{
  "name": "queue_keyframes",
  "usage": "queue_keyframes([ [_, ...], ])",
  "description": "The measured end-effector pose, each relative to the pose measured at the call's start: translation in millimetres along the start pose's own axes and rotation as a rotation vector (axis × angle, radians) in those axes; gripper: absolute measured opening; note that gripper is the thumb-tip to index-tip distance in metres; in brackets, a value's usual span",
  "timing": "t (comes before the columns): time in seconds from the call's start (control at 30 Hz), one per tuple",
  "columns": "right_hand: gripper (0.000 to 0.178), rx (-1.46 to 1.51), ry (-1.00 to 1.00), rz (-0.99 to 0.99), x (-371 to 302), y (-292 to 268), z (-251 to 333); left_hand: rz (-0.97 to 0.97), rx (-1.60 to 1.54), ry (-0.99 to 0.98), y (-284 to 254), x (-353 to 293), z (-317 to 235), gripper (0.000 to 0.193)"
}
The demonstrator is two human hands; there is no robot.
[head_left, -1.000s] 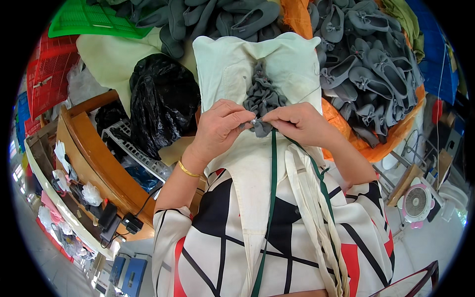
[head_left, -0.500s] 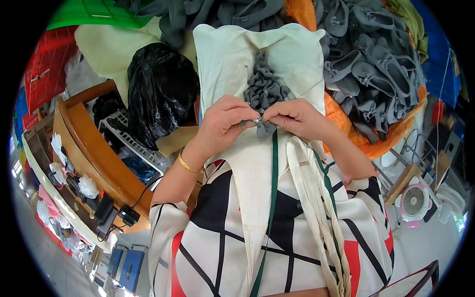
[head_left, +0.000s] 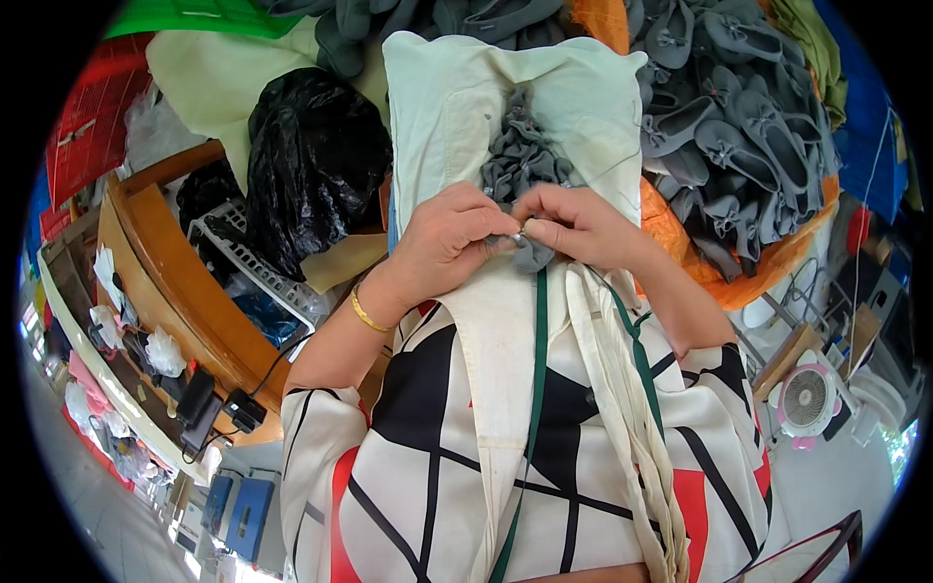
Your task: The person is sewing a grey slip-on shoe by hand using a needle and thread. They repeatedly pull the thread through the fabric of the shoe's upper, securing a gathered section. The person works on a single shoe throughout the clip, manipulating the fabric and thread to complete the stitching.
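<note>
Both hands meet over my lap at a small grey fabric piece (head_left: 533, 257). My left hand (head_left: 442, 243) is closed, thumb and fingers pinching its left side. From the other side my right hand (head_left: 588, 231) is pinched on it too, fingertips almost touching the left ones. Whether a needle is between the fingers cannot be made out. Just beyond the hands, a heap of gathered grey fabric pieces (head_left: 525, 160) lies on a pale cloth (head_left: 603, 102) spread over my lap. A thin thread shows faintly beside the right hand.
Grey shoes with bows (head_left: 743, 151) fill an orange sack (head_left: 777, 272) at the right; more grey shoes (head_left: 486, 19) lie at the far edge. On the left are a black plastic bag (head_left: 316, 175), a grey plastic basket (head_left: 258, 257) and a wooden desk (head_left: 185, 282). A small fan (head_left: 807, 400) stands right.
My fingertips have shifted slightly right along with the grey piece, and the right hand's fingers have rolled over it. The whole view has tilted a little.
</note>
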State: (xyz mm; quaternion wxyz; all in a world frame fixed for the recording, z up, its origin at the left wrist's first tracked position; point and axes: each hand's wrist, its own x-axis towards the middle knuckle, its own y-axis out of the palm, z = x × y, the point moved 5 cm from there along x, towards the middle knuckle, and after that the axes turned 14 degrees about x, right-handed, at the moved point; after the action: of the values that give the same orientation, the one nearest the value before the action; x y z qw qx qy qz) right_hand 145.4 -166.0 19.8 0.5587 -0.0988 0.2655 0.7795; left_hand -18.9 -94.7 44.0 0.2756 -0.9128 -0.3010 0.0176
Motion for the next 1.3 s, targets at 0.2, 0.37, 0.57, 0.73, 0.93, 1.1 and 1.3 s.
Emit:
queue_keyframes([
  [0.2, 0.048, -0.046, -0.007, 0.036, 4.7, 5.5, 10.9, 0.063, -0.060, -0.056, 5.1, -0.3, -0.1, 0.022],
  [0.37, 0.046, -0.054, -0.080, 0.062, 7.0, 9.0, 10.6, 0.058, -0.021, -0.072, 9.5, 0.7, 0.6, 0.018],
  [0.57, 0.017, -0.288, -0.160, -0.308, 9.5, -23.1, 18.7, 0.069, 0.024, -0.345, 15.0, -1.0, 17.1, 0.012],
  [0.73, 0.017, -0.854, -0.658, -0.210, 4.4, 5.2, 45.4, -0.005, 0.029, -0.356, 9.9, 5.5, 16.1, 0.011],
  [0.93, 0.013, -0.833, -1.055, -0.149, -7.3, 42.2, 62.3, -0.047, 0.127, -0.277, 12.7, 5.3, 15.0, 0.016],
  [1.1, 0.006, 0.111, -0.356, -0.187, -4.8, 17.3, 55.6, -0.133, 0.250, -0.214, 7.0, 5.5, 19.0, 0.020],
  [1.3, 0.011, 1.019, -0.546, -0.339, -39.1, -92.4, 55.1, -0.182, 0.415, -0.074, -2.7, 11.2, 20.6, 0.019],
])
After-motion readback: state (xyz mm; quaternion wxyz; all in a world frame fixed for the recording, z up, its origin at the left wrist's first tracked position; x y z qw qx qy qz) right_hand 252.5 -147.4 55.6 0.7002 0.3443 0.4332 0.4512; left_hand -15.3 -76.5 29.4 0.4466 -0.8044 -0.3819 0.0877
